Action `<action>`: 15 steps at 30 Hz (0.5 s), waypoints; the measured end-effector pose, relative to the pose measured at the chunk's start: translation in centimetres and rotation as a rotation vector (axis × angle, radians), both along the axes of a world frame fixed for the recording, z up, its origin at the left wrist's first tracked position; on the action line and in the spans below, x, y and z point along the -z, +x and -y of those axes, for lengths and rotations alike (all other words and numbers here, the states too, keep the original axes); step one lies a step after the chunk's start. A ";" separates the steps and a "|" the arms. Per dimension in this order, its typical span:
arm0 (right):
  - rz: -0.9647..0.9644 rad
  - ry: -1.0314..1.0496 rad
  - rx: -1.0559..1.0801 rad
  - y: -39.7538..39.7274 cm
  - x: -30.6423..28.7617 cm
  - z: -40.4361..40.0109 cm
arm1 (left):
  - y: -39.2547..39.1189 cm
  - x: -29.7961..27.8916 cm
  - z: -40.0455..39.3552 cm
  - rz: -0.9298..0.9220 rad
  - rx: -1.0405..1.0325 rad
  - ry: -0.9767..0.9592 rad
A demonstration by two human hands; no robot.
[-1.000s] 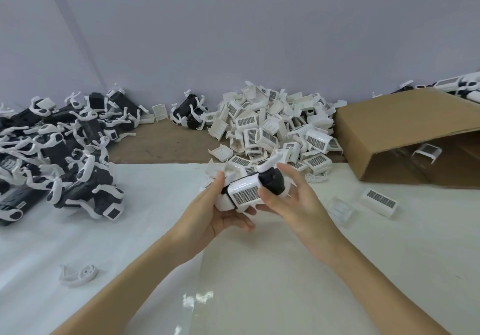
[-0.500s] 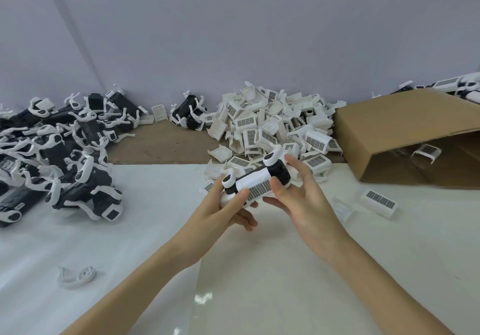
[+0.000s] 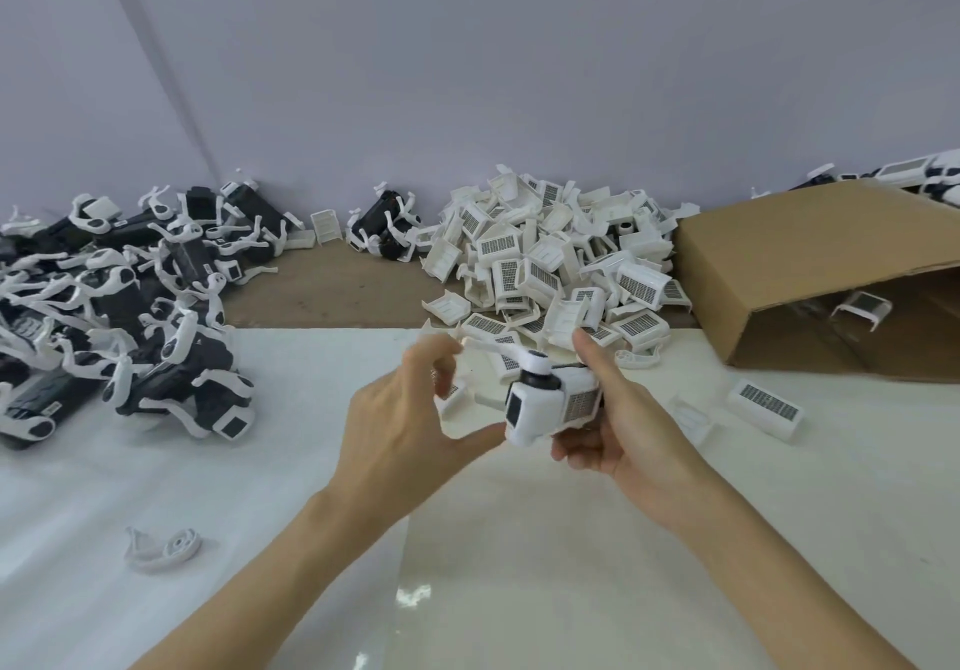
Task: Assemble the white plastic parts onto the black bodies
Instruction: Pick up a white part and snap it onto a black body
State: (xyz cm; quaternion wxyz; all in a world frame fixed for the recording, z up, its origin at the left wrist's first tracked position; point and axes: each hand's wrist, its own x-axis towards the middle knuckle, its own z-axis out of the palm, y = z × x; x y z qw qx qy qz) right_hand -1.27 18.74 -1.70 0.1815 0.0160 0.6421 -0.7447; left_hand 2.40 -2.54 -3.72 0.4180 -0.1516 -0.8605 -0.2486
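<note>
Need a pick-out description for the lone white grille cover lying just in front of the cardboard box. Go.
Start at the cardboard box lying on its side at the right of the table. Just in front of its open mouth, on the white sheet, lies a lone white grille cover. Unlike the heaped covers by the wall, it lies apart with its dark slotted face up, beside a clear piece.

Bodies (image 3: 130, 316) piled at my left, shells (image 3: 550, 264) heaped ahead, box (image 3: 810, 274) right, loose arm (image 3: 161, 547) near-left on table (image 3: 519, 539).

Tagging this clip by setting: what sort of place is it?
Probably a small hand-assembly bench: a heap of loose white plastic covers, a pile of black bodies with white arms, and an open cardboard box on its side.
</note>
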 end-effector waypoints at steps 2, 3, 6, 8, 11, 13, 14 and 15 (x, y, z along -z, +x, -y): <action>0.036 0.082 0.000 -0.1 0.1 -0.3 | -0.5 -0.2 0.5 -0.119 0.079 -0.093; 0.045 0.141 -0.008 -0.1 0.2 -0.4 | -0.7 -0.3 0.8 -0.132 0.128 -0.198; 0.047 0.273 -0.073 -0.1 0.4 -0.7 | -1.0 -0.4 1.0 -0.059 0.238 -0.387; 0.029 0.329 -0.123 -0.2 0.5 -1.0 | -0.7 0.0 0.4 0.009 0.289 -0.281; -0.064 0.357 -0.192 -0.6 0.2 -1.3 | -0.2 0.2 0.0 0.154 0.287 0.020; -0.232 0.368 -0.206 -0.8 0.1 -1.5 | 0.0 -0.1 -0.1 0.272 0.279 0.240; -0.336 0.377 -0.213 -0.8 0.2 -1.6 | 0.0 -0.3 -0.1 0.305 0.278 0.320; -0.433 0.386 -0.226 -0.8 0.4 -1.7 | -0.1 -0.4 -0.1 0.338 0.282 0.387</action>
